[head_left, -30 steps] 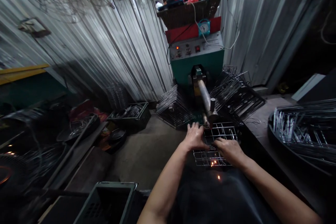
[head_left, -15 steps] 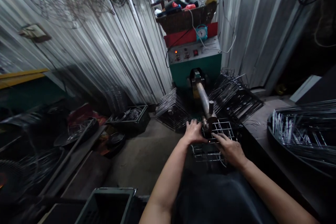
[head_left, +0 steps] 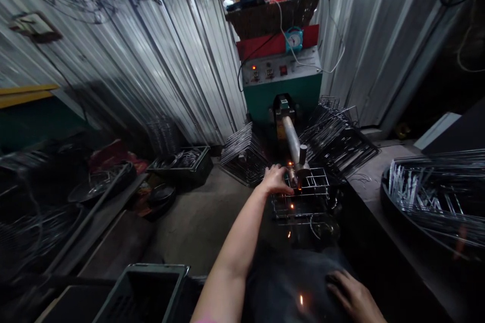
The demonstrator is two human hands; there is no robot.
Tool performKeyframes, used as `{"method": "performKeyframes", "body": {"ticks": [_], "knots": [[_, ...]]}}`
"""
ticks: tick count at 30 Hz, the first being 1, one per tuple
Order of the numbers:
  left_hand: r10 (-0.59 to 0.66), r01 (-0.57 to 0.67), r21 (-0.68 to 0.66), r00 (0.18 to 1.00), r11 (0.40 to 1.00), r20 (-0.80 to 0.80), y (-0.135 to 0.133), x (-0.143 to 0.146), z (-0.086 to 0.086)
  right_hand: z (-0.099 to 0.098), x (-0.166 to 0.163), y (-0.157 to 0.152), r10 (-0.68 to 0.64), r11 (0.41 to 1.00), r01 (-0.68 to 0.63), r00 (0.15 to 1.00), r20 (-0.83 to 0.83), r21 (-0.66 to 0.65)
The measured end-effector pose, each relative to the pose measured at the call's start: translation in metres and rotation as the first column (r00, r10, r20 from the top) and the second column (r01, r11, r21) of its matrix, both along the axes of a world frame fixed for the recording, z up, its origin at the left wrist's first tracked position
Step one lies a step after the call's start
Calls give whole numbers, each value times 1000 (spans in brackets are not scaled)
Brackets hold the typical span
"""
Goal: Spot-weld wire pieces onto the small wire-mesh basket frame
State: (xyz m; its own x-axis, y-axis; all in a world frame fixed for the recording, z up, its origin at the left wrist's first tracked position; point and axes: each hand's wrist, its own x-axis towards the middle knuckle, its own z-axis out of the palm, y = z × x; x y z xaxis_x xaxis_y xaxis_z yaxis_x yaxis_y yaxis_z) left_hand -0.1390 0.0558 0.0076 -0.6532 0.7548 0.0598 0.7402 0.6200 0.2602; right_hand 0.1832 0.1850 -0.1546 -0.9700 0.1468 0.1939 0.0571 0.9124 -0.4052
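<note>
A wire grid rack (head_left: 303, 202) lies under the tip of the spot welder's metal arm (head_left: 293, 144), where orange sparks glow. My left hand (head_left: 276, 179) rests on the rack's left edge and holds it beside the electrode. Down at the bottom of the view, my right hand (head_left: 351, 292) lies flat on my dark lap with its fingers apart, holding nothing. A spark falls beside it.
The green welding machine (head_left: 282, 88) stands against corrugated metal walls. Stacks of wire racks (head_left: 337, 136) flank its arm, more (head_left: 246, 154) on the left. Wire rods fill a round tray (head_left: 435, 192) at right. Crates (head_left: 144, 292) and scrap cover the floor at left.
My right hand has left the wire rack and dropped back onto my lap. The left hand stays on the rack, and new sparks show at the electrode.
</note>
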Motion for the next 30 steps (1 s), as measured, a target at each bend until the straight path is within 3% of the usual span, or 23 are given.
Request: {"method": "performKeyframes", "body": {"ticks": [7,13,22,25,27,30], "knots": [[-43,43,-6,997,999,58,-15,26,1,-18,22,3,-60,950,140,959,276,-279],[-58,58,-33,998,998,-13,-30,52,3,-32,33,10,-81,947,192,918,389,-257],[-37,33,-67,998,997,-49,-29,51,4,-35,34,10,-31,929,169,921,387,-329],[-54,47,-71,994,996,-92,-31,52,4,-8,26,17,-53,924,171,943,328,-341],[-86,82,-62,994,995,-68,-33,50,7,29,8,28,-21,932,87,982,186,-352],[-107,107,-1,992,994,62,-33,39,14,98,-41,53,-3,976,-9,999,-55,-216]]}}
